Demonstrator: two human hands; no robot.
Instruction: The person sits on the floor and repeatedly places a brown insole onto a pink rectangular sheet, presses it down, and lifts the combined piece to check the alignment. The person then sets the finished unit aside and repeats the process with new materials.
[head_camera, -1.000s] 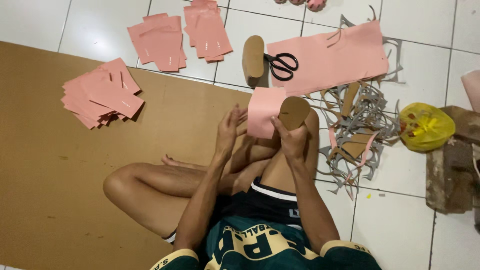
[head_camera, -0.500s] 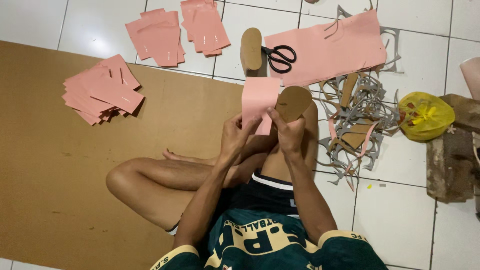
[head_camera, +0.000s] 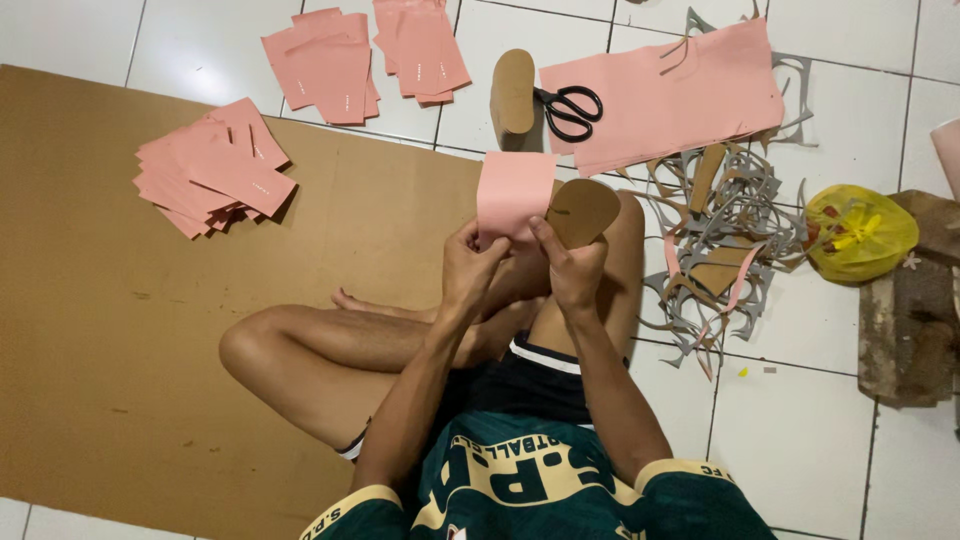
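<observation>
The person sits cross-legged on a floor of white tiles (head_camera: 800, 440) with dark grout lines, and a large sheet of brown cardboard (head_camera: 100, 380) covers the tiles beneath and beside their legs. Taking that cardboard sheet as the landmark: both hands are raised over its far right corner. The left hand (head_camera: 472, 268) is closed on the lower edge of a pink rectangular sheet (head_camera: 513, 193), thumb and fingers pinching it so that it stands upright. The right hand (head_camera: 575, 270) is closed too, gripping a brown sole-shaped cardboard cutout (head_camera: 583, 210) that lies against the pink sheet's right edge, touching it.

On the cardboard sheet itself, near its far edge, lies a fanned pile of pink pieces (head_camera: 212, 168). Just past the far edge, on bare tile, are two more stacks of pink pieces (head_camera: 365, 55), side by side. To the right of these, also beyond the cardboard's far edge, a brown sole-shaped block (head_camera: 512, 92) stands beside black-handled scissors (head_camera: 566, 108), which rest on the edge of a large pink sheet (head_camera: 670, 95). Off the cardboard's right side, a tangle of grey and brown offcuts (head_camera: 725, 240) sprawls over the tiles, and further right sits a crumpled yellow plastic bag (head_camera: 860, 232) next to a rough brown slab of wood (head_camera: 915, 310), well apart from the cardboard.
</observation>
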